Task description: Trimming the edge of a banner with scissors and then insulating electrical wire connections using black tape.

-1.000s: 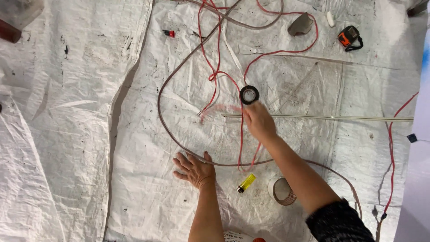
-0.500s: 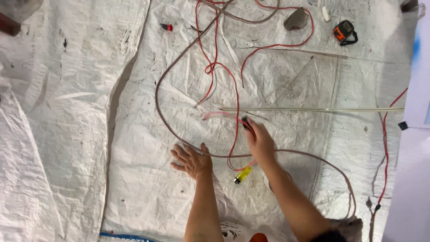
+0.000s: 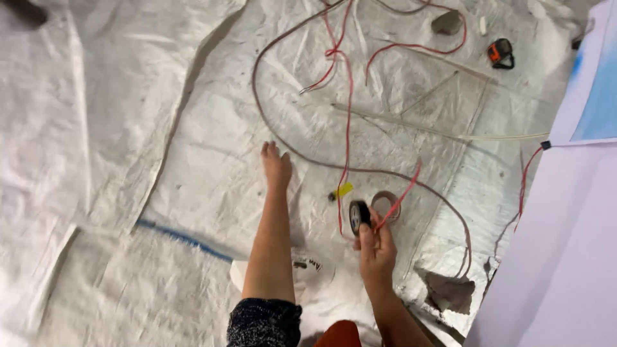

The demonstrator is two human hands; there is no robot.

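R hand (image 3: 377, 252) is clamped on a small black roll of tape (image 3: 358, 215) plus a thin red wire (image 3: 400, 195), held up just above the white woven plastic sheet (image 3: 128, 128). L hand (image 3: 276, 166) lies flat on the sheet, fingers together, holding nothing. A clear tape ring (image 3: 386, 205) & yellow tag (image 3: 344, 190) sit just beside the roll; orange-black tape measure (image 3: 499, 53) well apart, top R.

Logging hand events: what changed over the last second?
The right hand took the black tape roll off the sheet, drew it back toward the body, and now also holds a red wire. The left hand stays flat on the sheet.
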